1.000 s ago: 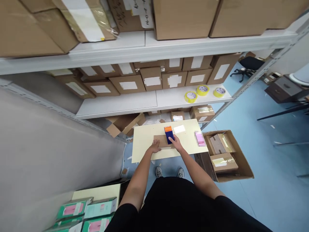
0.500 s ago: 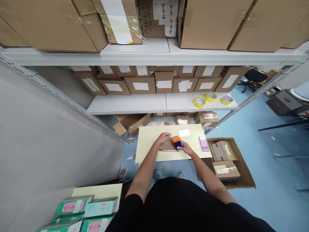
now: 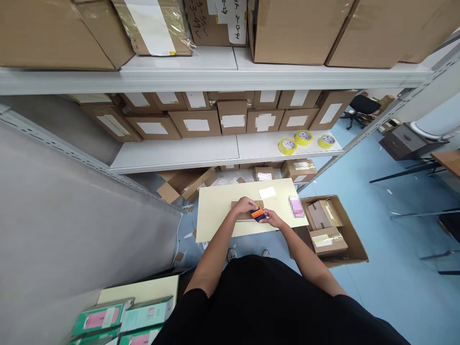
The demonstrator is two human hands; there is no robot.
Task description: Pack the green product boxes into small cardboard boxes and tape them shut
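Note:
My right hand (image 3: 272, 218) grips a small orange and dark blue item (image 3: 257, 215) by its blue end; its exact kind cannot be made out. From the other side, my left hand (image 3: 245, 205) has its fingers closed at the item's orange edge. Beneath both hands a brown cardboard box (image 3: 240, 215) lies on the cream table (image 3: 212, 211). A white slip (image 3: 267, 192) rests behind the hands, and a blurred pink item (image 3: 296, 207) sits near the table's right edge.
Beyond the table, a metal shelf (image 3: 176, 155) carries cardboard boxes and yellow tape rolls (image 3: 287, 146). An open carton (image 3: 354, 230) with boxes stands on the floor at right. Green packages (image 3: 97, 318) lie at lower left, near a grey wall (image 3: 86, 215). An opened box (image 3: 190, 184) sits behind.
My left hand has moved right and met the orange end of the item. The item has tilted flatter in my right hand. The whole view has shifted slightly.

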